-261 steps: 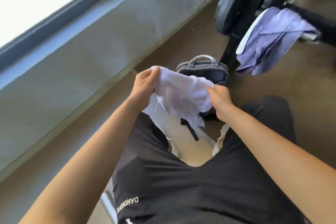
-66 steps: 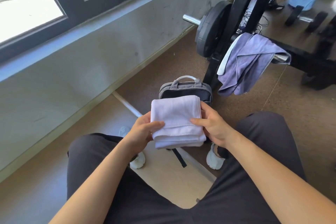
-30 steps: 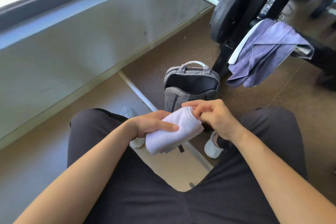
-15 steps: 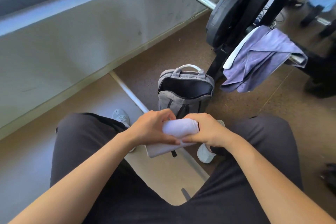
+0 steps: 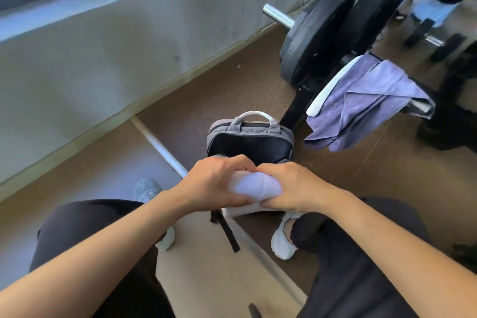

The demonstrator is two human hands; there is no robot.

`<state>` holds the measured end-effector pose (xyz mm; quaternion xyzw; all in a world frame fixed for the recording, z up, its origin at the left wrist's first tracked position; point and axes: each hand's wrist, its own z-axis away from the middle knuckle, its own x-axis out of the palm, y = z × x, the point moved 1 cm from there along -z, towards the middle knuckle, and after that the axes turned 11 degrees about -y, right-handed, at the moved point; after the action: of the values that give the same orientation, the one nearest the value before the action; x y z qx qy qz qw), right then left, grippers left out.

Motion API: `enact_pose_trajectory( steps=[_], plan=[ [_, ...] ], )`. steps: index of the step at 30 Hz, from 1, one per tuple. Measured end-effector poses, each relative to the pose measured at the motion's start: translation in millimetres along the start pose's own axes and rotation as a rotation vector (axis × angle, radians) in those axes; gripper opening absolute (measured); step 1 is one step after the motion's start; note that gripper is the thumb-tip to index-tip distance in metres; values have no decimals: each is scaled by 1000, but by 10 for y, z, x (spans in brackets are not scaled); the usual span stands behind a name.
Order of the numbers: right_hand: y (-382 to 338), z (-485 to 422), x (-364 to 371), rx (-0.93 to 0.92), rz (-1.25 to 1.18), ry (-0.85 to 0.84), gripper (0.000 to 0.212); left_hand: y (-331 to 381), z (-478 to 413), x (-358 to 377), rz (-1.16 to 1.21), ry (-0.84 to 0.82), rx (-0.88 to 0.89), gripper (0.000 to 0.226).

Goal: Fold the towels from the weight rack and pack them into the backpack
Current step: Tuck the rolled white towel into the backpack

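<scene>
A white towel (image 5: pixel 254 188), folded and rolled into a thick bundle, sits between my two hands just in front of the backpack. My left hand (image 5: pixel 214 183) grips its left end with fingers curled over the top. My right hand (image 5: pixel 291 187) grips the right end the same way. The grey backpack (image 5: pixel 249 134) stands on the floor with its top unzipped and its dark inside showing. A purple towel (image 5: pixel 366 100) with a white edge hangs over a bar of the weight rack (image 5: pixel 371 8) to the right.
A black weight plate (image 5: pixel 309 39) on a steel bar stands against the rack by the wall. My knees in black trousers and white shoes flank the backpack. A loose black strap (image 5: pixel 227 232) lies on the pale mat. Another person stands at the far top right.
Over the last seconds the flat folded white towel has been rolled up tight. Both hands have closed round it and carried it forward to the backpack's open mouth.
</scene>
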<state>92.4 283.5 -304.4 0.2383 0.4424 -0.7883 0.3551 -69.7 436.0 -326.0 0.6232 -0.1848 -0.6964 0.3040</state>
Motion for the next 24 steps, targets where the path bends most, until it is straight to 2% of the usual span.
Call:
enact_pose_trajectory(
  steps=[4, 8, 11, 16, 18, 20, 24],
  plan=[
    [442, -268, -350, 87, -140, 116, 39, -412, -426, -166, 95, 115, 82, 52],
    [810, -535, -635, 148, -331, 302, 37, -1032, -918, -106, -241, 56, 34, 56],
    [915, -801, -676, 145, -553, 377, 41, -1322, -1032, 161, -341, -39, -3, 78],
    [909, -1279, -466, 61, -763, 466, 49, -1499, -1040, 528, -416, -142, -91, 128],
    [844, -1439, -257, 48, -771, 485, 59, -1504, -1021, 626, -440, -159, -124, 141],
    [833, -1542, 28, 75, -669, 470, 65, -1515, -1019, 674, -437, -149, -141, 147],
    [1054, -1529, 580, 217, -459, 259, 45, -1605, -1055, 702, -379, -122, -162, 153]
  ],
)
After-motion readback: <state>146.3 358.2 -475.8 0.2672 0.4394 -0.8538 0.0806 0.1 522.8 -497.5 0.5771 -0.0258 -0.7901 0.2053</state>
